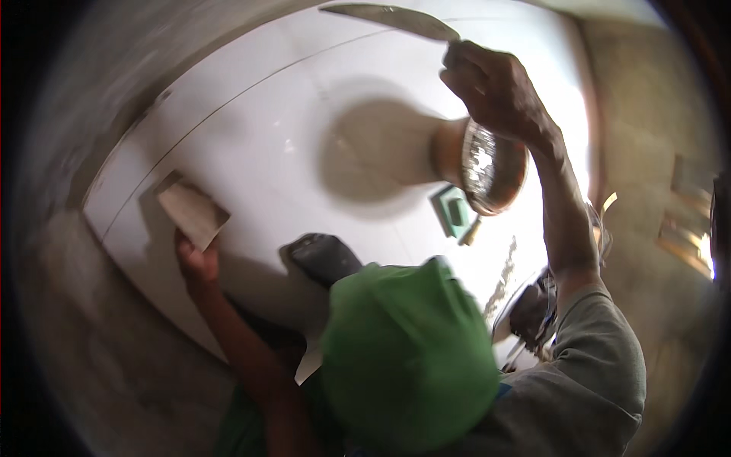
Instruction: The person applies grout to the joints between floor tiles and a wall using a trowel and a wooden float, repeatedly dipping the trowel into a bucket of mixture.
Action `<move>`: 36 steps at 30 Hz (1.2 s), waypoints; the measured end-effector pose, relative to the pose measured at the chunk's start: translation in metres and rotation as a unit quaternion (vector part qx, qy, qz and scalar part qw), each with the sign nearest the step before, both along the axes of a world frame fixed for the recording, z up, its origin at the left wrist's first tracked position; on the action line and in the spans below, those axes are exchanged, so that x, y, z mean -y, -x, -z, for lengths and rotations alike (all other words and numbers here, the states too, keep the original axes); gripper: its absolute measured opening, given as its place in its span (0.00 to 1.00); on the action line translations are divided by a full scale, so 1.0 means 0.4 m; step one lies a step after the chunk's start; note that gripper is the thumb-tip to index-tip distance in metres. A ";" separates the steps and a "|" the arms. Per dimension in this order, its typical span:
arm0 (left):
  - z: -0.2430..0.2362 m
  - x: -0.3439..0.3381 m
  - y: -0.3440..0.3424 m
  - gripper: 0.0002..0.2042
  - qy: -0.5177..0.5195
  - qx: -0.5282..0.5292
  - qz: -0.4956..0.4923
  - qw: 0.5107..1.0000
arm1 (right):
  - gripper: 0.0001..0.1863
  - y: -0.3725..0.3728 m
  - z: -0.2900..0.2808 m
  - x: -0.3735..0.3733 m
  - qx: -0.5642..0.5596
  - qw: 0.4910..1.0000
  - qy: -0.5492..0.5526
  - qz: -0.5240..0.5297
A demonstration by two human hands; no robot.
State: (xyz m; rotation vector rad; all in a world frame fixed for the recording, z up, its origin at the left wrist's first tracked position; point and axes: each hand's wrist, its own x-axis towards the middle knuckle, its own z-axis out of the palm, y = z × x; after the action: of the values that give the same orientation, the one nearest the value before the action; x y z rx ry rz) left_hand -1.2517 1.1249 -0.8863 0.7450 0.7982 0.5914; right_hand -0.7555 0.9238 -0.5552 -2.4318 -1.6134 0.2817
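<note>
Looking down on a white floor (251, 145), past a bucket (448, 152) lying nearer the right hand (495, 91). Gripping a trowel (392, 19) there, with fingers curled tightly round the handle; pointing leftward from those fingers along its long axis, beyond the bucket. Holding a pale block (190, 209) by its near end in the left hand (198, 263), with fingers closed on it, well apart from the trowel.

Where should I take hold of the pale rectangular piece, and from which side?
Probably pinch the pale rectangular piece across its long edges at the upper-left end, coming from the picture's upper left: that end looks free, while the left hand holds the lower end.
</note>
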 end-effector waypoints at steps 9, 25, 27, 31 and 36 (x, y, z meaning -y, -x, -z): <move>-0.109 -0.038 -0.340 0.29 0.075 0.048 0.107 0.990 | 0.10 0.014 -0.159 0.537 0.138 0.940 0.249 0.187; -0.182 -0.026 -0.422 0.30 0.034 0.026 0.176 0.983 | 0.08 0.105 0.044 0.610 0.010 0.943 0.166 0.287; -0.157 -0.023 -0.418 0.29 0.034 0.034 0.185 0.981 | 0.07 0.126 0.071 0.647 -0.013 0.942 0.140 0.305; -0.171 0.003 -0.441 0.28 0.068 0.022 0.166 0.984 | 0.05 0.143 0.133 0.707 -0.048 0.933 0.069 0.349; -0.164 0.005 -0.452 0.26 0.100 0.025 0.146 0.984 | 0.01 0.131 0.135 0.699 -0.129 0.924 -0.084 0.350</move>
State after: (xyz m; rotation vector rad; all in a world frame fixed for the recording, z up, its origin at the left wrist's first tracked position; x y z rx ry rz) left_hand -1.0709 1.1231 -0.8208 0.6445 0.6748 0.2613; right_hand -0.8080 0.6443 -0.6094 -2.5135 -0.5695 0.3009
